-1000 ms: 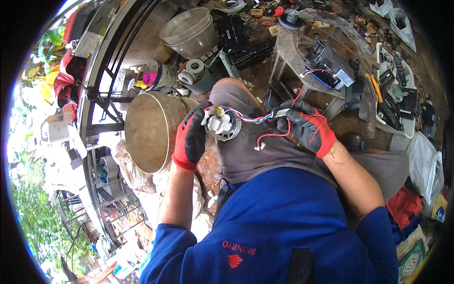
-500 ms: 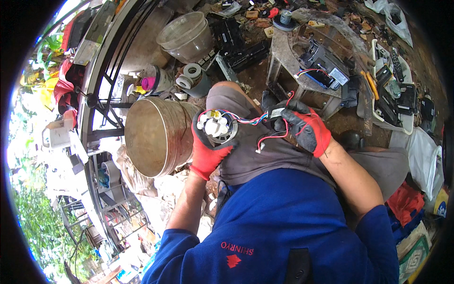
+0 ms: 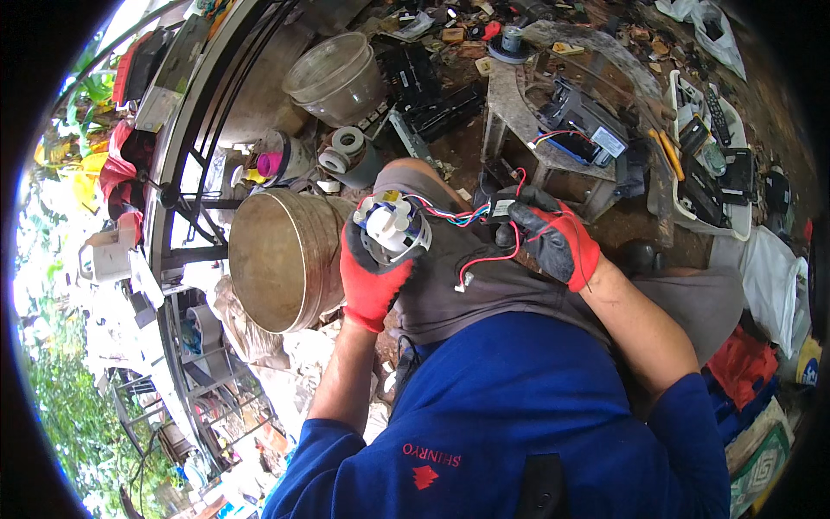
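Observation:
My left hand (image 3: 373, 285), in a red and black glove, is wrapped round a white and grey cylindrical plastic part (image 3: 391, 227). Its rounded white end faces up. From it a bundle of coloured wires (image 3: 451, 214) runs across to a small dark block with a white label (image 3: 502, 208). My right hand (image 3: 558, 244), gloved the same way, pinches this block between thumb and fingers. A red wire (image 3: 490, 259) hangs in a loop below it and ends in a small white plug. Both hands are above my lap.
A large dirty bucket (image 3: 281, 259) stands beside my left hand. Ahead to the right, a low stool (image 3: 510, 95) bears a black device with wires. Beyond it is a white tray (image 3: 726, 227) of electronics. A clear tub (image 3: 333, 78) sits at the back left.
The plastic part has tipped a little in my left hand. The loose red wire and its plug have swung left and slightly down. Both hands keep their hold.

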`<state>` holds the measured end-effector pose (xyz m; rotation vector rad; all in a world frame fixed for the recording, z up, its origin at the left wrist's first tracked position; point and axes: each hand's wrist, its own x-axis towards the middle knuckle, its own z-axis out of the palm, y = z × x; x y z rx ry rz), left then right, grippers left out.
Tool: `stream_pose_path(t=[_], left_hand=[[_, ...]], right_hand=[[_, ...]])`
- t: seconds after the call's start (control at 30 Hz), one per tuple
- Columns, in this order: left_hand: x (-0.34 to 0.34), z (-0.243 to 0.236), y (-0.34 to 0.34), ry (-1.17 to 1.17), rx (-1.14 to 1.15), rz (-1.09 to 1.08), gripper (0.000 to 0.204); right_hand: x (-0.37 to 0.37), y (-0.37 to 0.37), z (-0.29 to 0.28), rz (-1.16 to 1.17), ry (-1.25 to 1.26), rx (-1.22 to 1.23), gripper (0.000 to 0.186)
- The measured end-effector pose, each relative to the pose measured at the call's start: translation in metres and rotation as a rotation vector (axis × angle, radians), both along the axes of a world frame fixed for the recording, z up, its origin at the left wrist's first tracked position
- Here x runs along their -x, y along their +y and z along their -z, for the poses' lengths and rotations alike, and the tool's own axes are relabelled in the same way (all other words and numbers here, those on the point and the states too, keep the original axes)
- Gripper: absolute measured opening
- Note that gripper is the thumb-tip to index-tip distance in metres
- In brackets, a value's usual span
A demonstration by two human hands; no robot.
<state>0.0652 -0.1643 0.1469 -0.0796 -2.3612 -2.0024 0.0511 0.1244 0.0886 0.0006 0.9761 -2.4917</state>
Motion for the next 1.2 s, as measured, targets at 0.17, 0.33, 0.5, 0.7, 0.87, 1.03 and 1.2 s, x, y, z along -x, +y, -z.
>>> stream_pose_path(t=[0.17,0.33,0.5,0.7,0.87,1.03,1.2], left_hand=[[0.001,0.001,-0.003,0.034,0.106,-0.011,0.092],[0.001,0.002,-0.005,0.016,0.065,-0.01,0.092],[0.002,-0.003,-0.003,0.044,0.084,-0.018,0.091],[0.002,-0.012,0.001,-0.026,0.012,-0.02,0.086],[-0.001,-0.016,0.005,-0.044,0.045,0.0,0.081],[0.001,-0.015,0.005,-0.076,-0.02,-0.003,0.084],[0.0,-0.014,0.005,-0.072,-0.057,0.019,0.087]], right_hand=[[0.001,0.001,0.006,0.01,0.037,-0.016,0.029],[0.001,0.002,0.014,0.014,-0.078,0.073,0.027],[-0.001,0.003,0.015,-0.001,-0.143,0.13,0.028],[-0.001,0.003,0.013,0.032,-0.127,0.064,0.027],[-0.001,0.002,0.018,0.021,-0.145,0.149,0.025],[0.0,0.005,0.021,-0.028,-0.116,0.068,0.035],[-0.001,0.006,0.011,-0.007,-0.184,0.11,0.03]])
